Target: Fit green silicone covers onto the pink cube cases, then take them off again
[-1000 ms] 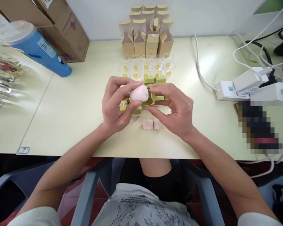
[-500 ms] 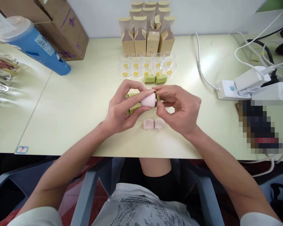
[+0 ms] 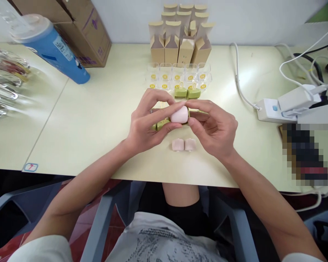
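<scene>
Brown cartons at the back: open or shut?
Open: the brown cartons have their top flaps standing up.

Cream table [image 3: 98, 120]. Rear centre: a cluster of open-topped kraft cartons [image 3: 180, 45], with two rows of clear containers [image 3: 165, 75] bearing yellow labels just in front. Rear left: a blue bottle [image 3: 57, 51] with a pale lid, just beside a cardboard box [image 3: 83, 29]. Left edge: clear glassware [image 3: 2, 87]. Right: a white power strip [image 3: 270, 109] with a white cable [image 3: 239, 82].
</scene>
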### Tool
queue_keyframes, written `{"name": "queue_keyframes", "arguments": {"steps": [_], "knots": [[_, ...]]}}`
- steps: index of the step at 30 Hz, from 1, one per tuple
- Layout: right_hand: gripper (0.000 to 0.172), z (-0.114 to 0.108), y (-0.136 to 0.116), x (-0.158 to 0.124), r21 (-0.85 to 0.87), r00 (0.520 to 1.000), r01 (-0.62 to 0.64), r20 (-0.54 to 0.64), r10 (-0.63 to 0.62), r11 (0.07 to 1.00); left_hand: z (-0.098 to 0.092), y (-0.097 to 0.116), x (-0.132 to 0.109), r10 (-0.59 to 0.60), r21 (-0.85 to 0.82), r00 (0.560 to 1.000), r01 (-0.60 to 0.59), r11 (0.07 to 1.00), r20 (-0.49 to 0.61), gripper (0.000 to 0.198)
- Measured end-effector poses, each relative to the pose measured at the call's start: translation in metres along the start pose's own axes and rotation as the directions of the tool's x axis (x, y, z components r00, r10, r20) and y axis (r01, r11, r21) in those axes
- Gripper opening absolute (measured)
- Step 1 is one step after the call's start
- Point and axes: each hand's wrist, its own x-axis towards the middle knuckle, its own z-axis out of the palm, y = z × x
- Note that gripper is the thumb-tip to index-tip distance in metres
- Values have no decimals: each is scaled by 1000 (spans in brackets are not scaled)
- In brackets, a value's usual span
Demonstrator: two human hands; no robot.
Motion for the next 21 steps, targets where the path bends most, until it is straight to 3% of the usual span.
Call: {"name": "queue_keyframes", "arguments": {"steps": [3, 9, 15, 21], "knots": [[38, -3, 0, 2, -32, 999, -13, 46, 15, 999, -1, 3, 1, -33, -2, 999, 33, 999, -14, 45], [46, -1, -1, 1, -51, 996, -22, 88, 26, 998, 2, 7, 6, 97, -92, 982, -113, 989, -163, 46], [38, 3, 4, -1, -56, 1000, 4, 14, -3, 998, 2, 5, -1, -48, -213, 998, 36, 976, -49, 56], [39, 5, -7, 0, -42, 995, -100, -19, 99, 994, 1, 9, -3, -97, -227, 995, 88, 970, -32, 38]]}}
